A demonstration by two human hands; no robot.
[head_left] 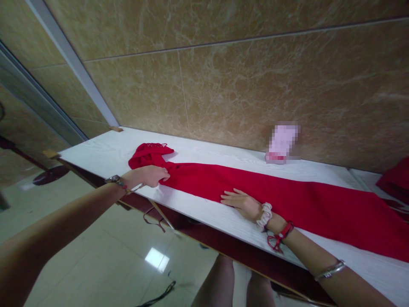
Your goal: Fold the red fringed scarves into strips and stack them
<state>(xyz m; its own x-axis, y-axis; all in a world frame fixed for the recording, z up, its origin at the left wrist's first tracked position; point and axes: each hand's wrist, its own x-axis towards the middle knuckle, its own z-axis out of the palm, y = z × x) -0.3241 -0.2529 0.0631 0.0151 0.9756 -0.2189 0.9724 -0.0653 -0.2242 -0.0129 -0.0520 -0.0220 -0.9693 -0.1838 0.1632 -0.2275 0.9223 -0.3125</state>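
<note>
A long red garment (pixel 255 181) lies spread lengthwise over the white table, smooth through its middle. At its left end it narrows into a bunched section (pixel 145 155) with a lacy-looking edge. My left hand (pixel 155 175) is closed on the cloth near that narrow part, fingertips curled at its edge. Flat on the near edge of the garment rests my right hand (pixel 241 204), palm down, fingers apart, holding nothing. A watch is on my left wrist; a pale scrunchie (pixel 264 216) and a red bracelet are on my right.
Against the tiled wall (pixel 230 94) leans a pink, blurred-out object (pixel 283 143), perhaps a phone. More red cloth (pixel 396 181) lies at the far right. Under the white tabletop (pixel 105 149) runs a dark red shelf. A stand with a round base (pixel 51 175) is on the floor at left.
</note>
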